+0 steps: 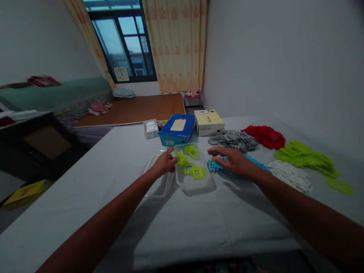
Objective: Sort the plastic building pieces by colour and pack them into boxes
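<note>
A clear plastic container (196,185) holds several lime-green toothed plastic pieces (198,173). My left hand (165,163) is at its left rim with the fingers curled. One lime-green piece (181,158) stands tilted right beside those fingertips; whether they grip it or the rim is hidden. My right hand (231,161) hovers to the right of the container, fingers apart and nothing in them. Partly under it lies a pile of blue toothed pieces (216,167). A clear lid or shallow tray (155,191) lies flat, left of the container.
Piles of grey (234,140), red (264,136), lime-green (307,155) and white pieces (290,175) lie on the right of the white-covered table (182,227). Behind the container stand a blue box (178,129), a yellow-and-white box (209,122) and a small clear box (150,129).
</note>
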`<state>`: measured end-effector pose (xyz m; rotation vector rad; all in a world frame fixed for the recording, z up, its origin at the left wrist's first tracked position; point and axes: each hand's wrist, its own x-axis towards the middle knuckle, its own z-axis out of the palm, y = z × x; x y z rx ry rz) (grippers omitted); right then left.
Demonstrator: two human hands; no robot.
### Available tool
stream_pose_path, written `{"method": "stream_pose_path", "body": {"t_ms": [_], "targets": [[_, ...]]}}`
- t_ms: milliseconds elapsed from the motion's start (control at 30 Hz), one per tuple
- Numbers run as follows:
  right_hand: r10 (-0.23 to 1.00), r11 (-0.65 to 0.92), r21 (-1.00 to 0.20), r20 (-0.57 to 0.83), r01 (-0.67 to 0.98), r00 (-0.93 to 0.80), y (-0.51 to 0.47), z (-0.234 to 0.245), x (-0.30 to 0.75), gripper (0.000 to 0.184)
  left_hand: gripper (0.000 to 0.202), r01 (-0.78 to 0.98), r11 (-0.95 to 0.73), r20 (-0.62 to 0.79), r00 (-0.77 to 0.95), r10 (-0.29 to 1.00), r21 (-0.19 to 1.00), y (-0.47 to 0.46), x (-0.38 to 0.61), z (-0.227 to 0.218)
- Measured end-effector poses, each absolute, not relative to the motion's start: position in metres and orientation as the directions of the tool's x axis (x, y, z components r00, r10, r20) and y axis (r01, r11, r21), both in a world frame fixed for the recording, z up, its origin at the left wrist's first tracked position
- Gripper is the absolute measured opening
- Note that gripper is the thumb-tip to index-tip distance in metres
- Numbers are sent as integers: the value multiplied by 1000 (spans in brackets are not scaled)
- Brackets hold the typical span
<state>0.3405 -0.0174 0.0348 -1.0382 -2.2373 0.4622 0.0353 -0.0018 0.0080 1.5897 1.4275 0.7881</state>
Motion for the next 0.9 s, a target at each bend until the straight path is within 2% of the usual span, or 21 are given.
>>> {"method": "stream_pose_path", "body": {"t_ms": [100,167,233,300,367,400,467,567,700,767,900], "targets": [[866,432,-539,473,723,-166,-17,42,440,37,70,406,7,-55,108,993,914,-3,35,5],[860,209,-534,499,819,105,-20,43,528,40,71,371,-6,-29,90,996,928,-1,31,-1],[812,-79,-485,475,871,338,-35,39,616,46,74,354,-19,-11,81,997,935,4,25,-7],[819,-340,-421,307,841,484,-58,25,685,57,79,377,-6,-31,92,995,926,8,20,-11],[841,-471,-339,105,814,531,-77,2,726,69,82,406,-4,-43,107,993,914,10,18,-12],[852,-489,-310,31,816,522,-83,-11,735,73,81,418,-6,-40,101,994,908,10,18,-12],[876,-465,-303,-24,832,481,-89,-35,741,75,78,435,-18,-9,62,998,900,7,21,-11],[882,-439,-359,0,823,471,-84,-55,738,71,74,451,-33,38,-1,999,892,2,27,-10],[835,-499,-421,3,758,551,-71,-48,743,67,76,434,-11,15,-5,1000,901,3,26,-12],[838,-471,-418,64,777,542,-60,-36,743,55,77,429,1,-5,9,1000,903,7,21,-14],[874,-341,-321,238,884,423,-28,-13,721,32,79,443,-4,-16,41,999,897,15,14,-17]]}}
